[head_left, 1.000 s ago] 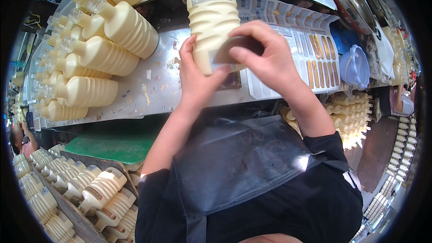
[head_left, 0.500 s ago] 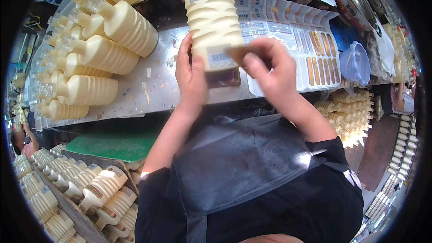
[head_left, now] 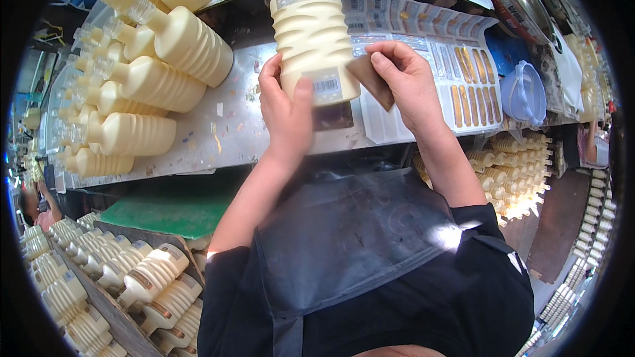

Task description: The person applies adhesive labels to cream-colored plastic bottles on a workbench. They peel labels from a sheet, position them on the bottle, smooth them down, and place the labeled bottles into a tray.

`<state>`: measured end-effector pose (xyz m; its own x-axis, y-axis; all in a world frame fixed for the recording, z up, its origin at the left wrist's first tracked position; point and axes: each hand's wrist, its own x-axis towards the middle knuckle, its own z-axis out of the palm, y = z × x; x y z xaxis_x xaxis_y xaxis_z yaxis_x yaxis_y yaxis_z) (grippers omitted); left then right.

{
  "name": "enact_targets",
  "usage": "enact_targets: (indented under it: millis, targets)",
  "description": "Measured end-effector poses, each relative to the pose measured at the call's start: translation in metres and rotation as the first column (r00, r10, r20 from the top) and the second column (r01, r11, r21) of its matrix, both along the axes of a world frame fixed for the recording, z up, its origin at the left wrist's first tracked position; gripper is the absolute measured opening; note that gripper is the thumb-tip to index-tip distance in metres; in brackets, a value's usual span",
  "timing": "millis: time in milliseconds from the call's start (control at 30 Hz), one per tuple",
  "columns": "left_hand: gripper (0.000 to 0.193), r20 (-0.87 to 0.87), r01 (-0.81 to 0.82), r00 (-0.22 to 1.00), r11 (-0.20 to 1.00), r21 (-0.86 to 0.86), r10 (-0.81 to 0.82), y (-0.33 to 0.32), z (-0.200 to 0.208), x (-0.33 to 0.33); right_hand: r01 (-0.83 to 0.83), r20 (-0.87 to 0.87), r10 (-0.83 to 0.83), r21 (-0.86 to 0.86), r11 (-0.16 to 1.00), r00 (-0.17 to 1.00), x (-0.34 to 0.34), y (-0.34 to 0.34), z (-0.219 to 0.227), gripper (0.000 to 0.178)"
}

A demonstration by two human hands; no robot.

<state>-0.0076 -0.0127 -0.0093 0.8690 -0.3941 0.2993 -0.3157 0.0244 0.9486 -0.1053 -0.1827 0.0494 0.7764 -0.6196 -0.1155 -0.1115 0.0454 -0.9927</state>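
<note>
A cream bottle [head_left: 312, 39] with wavy ridges lies at the centre of the bench, its neck pointing away from me. Near its base is a pale barcode label [head_left: 324, 84]; another label band crosses its shoulder. My left hand [head_left: 284, 102] grips the bottle's lower left side, the thumb lying over the front beside the barcode label. Between thumb and fingers, my right hand [head_left: 411, 86] pinches a flat brown scraper-like piece [head_left: 374, 84]. One corner of that piece is close to the bottle's lower right edge; whether it touches I cannot tell.
Cream bottles [head_left: 159, 79] are stacked on the bench's left. Label sheets [head_left: 390, 127] with gold and silver strips spread to the right, beside a light blue bucket [head_left: 522, 99]. Racks of bottles [head_left: 155, 271] stand below left, next to a green board [head_left: 165, 208]. Another person [head_left: 46, 208] is far left.
My right hand has moved slightly right, carrying the brown piece from over the barcode label to beside the bottle. The left thumb has shifted right, onto the bottle's front.
</note>
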Motion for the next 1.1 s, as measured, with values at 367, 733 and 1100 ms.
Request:
enact_targets:
  millis: [367, 733, 1100]
  targets:
    - [0.060, -0.083, -0.005, 0.997, 1.000, 0.011, 0.006, -0.005, 0.007, 0.002, -0.192, -0.304, 0.104, -0.278, 0.941, 0.947, 0.015, 0.012, -0.004, 0.072]
    - [0.051, -0.038, 0.040, 0.999, 0.997, 0.066, -0.037, 0.003, -0.002, 0.005, -0.244, -0.301, 0.147, -0.314, 0.918, 0.942, 0.003, 0.015, -0.003, 0.070]
    - [0.051, -0.274, 0.104, 0.951, 0.983, -0.151, -0.143, 0.011, 0.009, 0.012, -0.260, -0.025, 0.401, -0.799, 0.543, 0.916, 0.008, 0.022, 0.028, 0.030]
